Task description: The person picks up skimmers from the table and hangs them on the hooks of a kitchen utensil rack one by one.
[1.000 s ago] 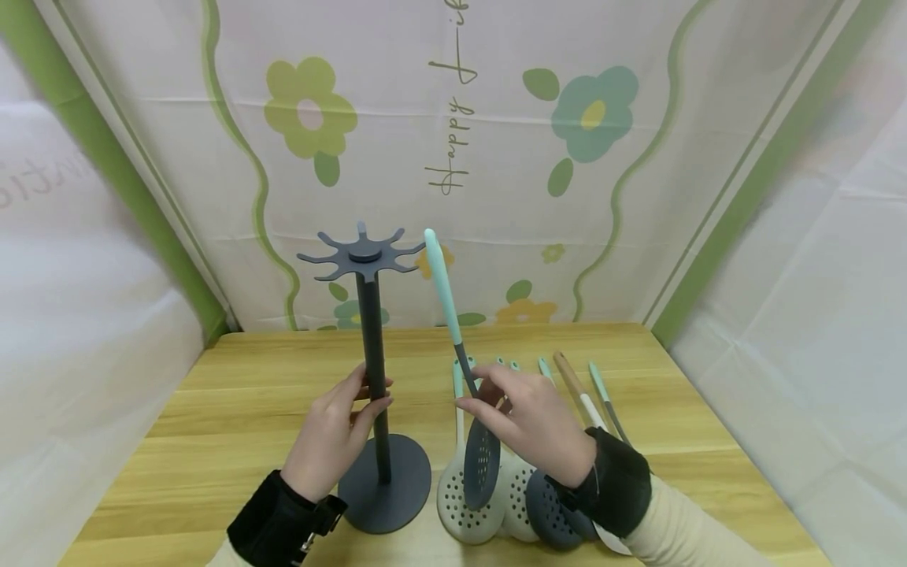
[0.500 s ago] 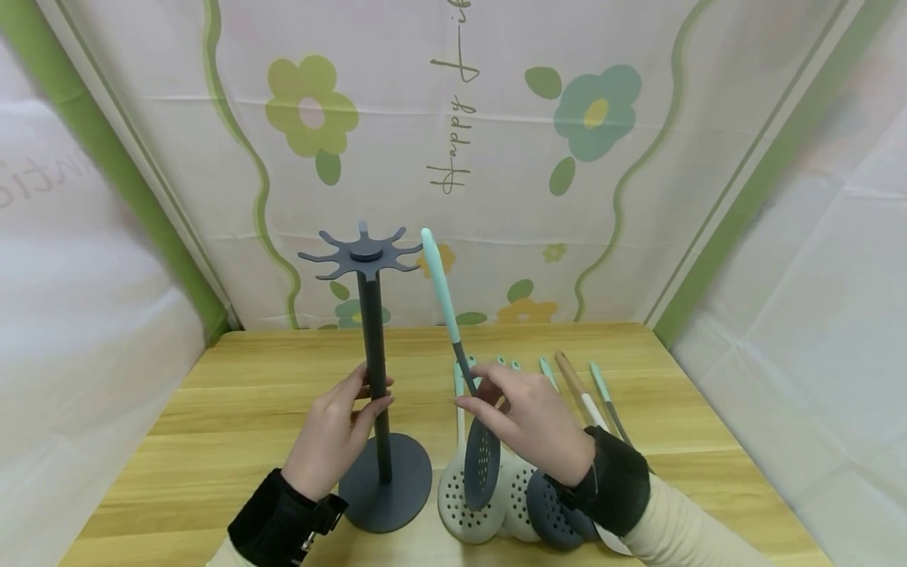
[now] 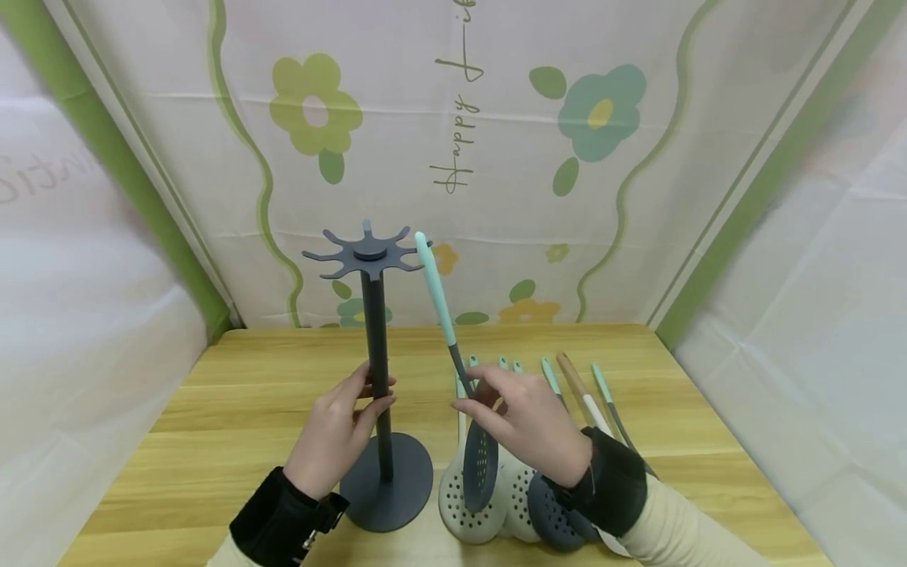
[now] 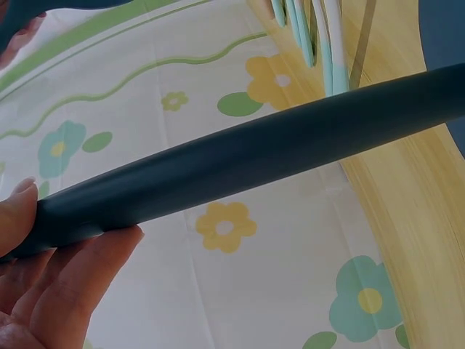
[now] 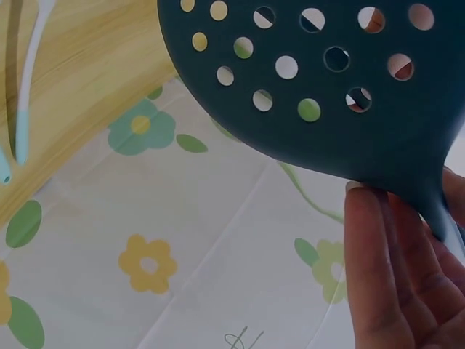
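A dark grey utensil stand [image 3: 375, 339] stands upright, its round base on the table and a ring of hooks at its top. My left hand [image 3: 329, 437] grips the pole between thumb and fingers; the left wrist view has the pole [image 4: 254, 153] running across it. My right hand [image 3: 531, 421] pinches the grey neck of a skimmer [image 3: 480, 465], just above its perforated head. The skimmer's mint handle [image 3: 435, 295] points up and leans left, its tip overlapping a right-side hook in the head view. In the right wrist view, the perforated head [image 5: 290, 131] fills the upper part.
Right of the stand base lie several utensils, among them a pale skimmer [image 3: 471, 504], a dark skimmer [image 3: 556, 516] and one with a wooden handle [image 3: 570, 374]. The wooden table [image 3: 234, 409] ends at a printed cloth [image 3: 453, 213] behind; white cloth walls flank it.
The skimmer's handle tip has moved slightly left to overlap the hook, with the right hand shifting a little left too. The left hand keeps its grip on the pole.
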Demonstrator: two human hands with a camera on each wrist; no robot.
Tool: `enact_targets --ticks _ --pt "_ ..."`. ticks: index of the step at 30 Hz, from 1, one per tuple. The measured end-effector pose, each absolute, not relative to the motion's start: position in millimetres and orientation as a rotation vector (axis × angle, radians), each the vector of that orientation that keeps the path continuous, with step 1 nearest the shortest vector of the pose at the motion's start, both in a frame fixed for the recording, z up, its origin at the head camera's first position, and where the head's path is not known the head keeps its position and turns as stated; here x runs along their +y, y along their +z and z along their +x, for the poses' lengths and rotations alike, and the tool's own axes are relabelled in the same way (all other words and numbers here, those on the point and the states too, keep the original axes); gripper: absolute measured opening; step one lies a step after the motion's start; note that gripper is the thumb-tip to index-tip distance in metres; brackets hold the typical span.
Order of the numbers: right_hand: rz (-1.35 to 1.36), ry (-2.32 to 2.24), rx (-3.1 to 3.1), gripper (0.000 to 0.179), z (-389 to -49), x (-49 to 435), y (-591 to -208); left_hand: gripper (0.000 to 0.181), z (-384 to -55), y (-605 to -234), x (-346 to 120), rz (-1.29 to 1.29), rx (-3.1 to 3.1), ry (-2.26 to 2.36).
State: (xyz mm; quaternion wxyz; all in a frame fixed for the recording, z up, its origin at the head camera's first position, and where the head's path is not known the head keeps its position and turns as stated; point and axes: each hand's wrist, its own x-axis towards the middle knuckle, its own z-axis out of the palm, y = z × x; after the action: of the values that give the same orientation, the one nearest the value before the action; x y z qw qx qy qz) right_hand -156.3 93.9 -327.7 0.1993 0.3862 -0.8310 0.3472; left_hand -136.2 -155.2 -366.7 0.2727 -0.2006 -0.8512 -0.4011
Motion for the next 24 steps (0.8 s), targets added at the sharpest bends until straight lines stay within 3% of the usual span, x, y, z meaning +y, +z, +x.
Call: enact_targets --ticks 24 --pt "1.113 0.920 -2.385 0.037 -155 83 -333 0.030 -137 -366 -155 -0.541 -2.284 -1.065"
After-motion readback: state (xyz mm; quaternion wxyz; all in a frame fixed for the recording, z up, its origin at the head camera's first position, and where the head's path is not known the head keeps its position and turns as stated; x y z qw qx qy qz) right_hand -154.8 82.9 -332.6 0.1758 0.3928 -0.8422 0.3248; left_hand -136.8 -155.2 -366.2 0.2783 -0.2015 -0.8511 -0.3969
